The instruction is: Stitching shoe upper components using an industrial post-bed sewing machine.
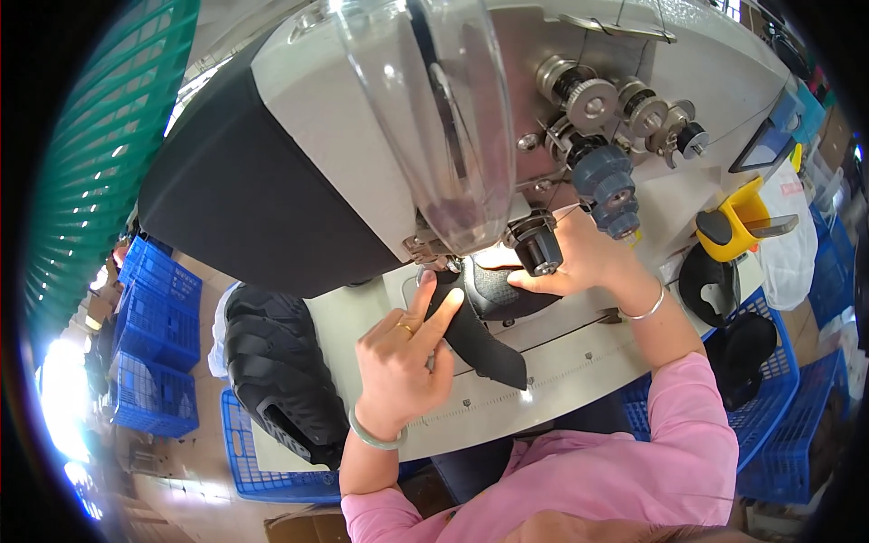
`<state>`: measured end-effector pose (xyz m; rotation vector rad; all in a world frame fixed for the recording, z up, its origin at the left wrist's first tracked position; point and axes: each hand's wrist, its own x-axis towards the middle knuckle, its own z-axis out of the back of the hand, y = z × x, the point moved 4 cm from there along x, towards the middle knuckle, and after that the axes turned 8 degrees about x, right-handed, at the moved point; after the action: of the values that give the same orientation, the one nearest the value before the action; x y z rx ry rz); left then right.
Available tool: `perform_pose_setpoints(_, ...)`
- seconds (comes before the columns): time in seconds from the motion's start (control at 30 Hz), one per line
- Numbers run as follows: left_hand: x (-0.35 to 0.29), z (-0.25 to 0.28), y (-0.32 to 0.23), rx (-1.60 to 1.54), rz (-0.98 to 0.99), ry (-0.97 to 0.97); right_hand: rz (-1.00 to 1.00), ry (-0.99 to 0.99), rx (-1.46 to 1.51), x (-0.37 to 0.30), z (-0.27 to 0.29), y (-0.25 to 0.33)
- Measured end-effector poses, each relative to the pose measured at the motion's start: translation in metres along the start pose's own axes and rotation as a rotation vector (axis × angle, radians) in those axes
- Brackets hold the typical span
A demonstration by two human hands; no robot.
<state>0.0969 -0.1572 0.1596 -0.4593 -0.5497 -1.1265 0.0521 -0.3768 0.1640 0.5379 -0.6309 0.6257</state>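
Note:
Below the head of a sewing machine, a dark shoe upper piece with a grey textured area lies at the needle. A black curved strip reaches from there toward me, and I cannot tell whether the two are joined. My left hand presses two outstretched fingertips on the strip's upper end, its other fingers curled. On the right, my right hand grips the upper piece with its thumb on top. Its other fingers are partly hidden behind the machine's parts. The needle itself is hard to make out.
A stack of black shoe pieces stands at the table's left. Yellow-handled snips and black pieces are at the right. Blue crates flank the table. A green basket rises at far left. Tension knobs jut out above my right hand.

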Motion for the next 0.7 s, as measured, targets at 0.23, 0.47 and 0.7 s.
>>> perform_pose_setpoints(0.23,-0.008,-0.009,-0.009,0.292,-0.141,-0.074,0.044,-0.1,-0.02,0.003,-0.004,0.006)
perform_pose_setpoints(0.47,-0.005,-0.01,-0.015,0.361,-0.118,-0.056,-0.056,-0.063,-0.03,-0.007,-0.014,-0.007)
perform_pose_setpoints(0.7,-0.002,-0.011,-0.02,0.405,-0.073,-0.078,0.146,-0.051,-0.005,-0.016,-0.019,-0.001)
